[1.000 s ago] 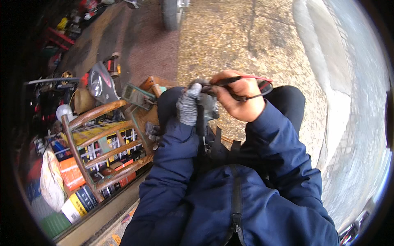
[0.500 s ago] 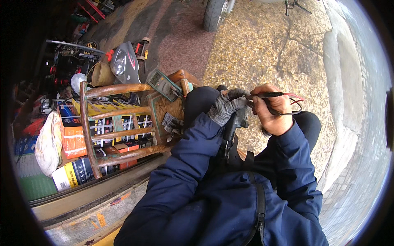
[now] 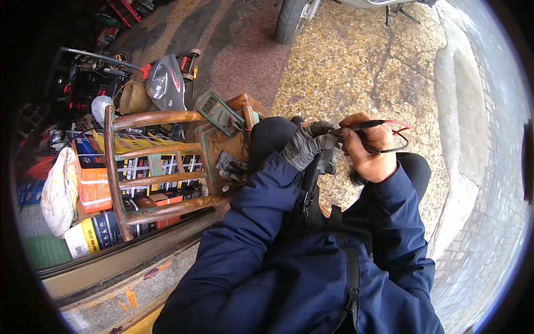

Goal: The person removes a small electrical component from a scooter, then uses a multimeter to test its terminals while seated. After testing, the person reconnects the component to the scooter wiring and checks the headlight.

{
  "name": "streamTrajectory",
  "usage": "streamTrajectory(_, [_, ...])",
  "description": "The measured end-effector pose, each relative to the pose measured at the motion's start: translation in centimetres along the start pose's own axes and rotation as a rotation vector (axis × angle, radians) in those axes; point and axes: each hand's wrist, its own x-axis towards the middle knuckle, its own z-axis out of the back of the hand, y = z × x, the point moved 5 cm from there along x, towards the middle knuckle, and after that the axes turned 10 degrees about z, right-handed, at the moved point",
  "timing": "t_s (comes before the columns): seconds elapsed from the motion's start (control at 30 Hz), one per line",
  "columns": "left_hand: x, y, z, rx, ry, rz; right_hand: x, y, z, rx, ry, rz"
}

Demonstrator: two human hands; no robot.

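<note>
My right hand (image 3: 367, 149), bare, is closed around multimeter probes (image 3: 371, 126). Their red and black leads (image 3: 401, 133) loop out past its right side. My left hand (image 3: 305, 146), in a grey striped knit glove, is closed with its fingertips meeting the probe tips. What it pinches is too small and covered to make out. Below both hands, between my knees, is a long black part (image 3: 312, 181) with a grey piece near its top. A grey-green multimeter (image 3: 221, 116) with a lit display lies on the wooden chair seat to my left.
The wooden chair (image 3: 161, 118) lies close on my left, a striped glove (image 3: 231, 166) on its seat. Behind its slats are several boxes (image 3: 93, 186) and a white cloth (image 3: 58, 192). Farther off are a headlight panel (image 3: 167, 83), a bucket (image 3: 134, 98) and a vehicle wheel (image 3: 289, 21).
Both hands stay almost in place, still together at the probe tips. The view has shifted slightly, and more of the parked vehicle shows at the top.
</note>
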Motion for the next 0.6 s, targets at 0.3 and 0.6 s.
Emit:
streamTrajectory(0.3, [-0.3,-0.4,0.4,-0.177,-0.041,0.04,-2.3,-0.6,0.7,0.138,-0.169,-0.027])
streamTrajectory(0.6, [-0.6,-1.4,-0.2,-0.391,-0.031,0.098,-13.1,-3.4,-7.1,0.624,0.448,-0.665])
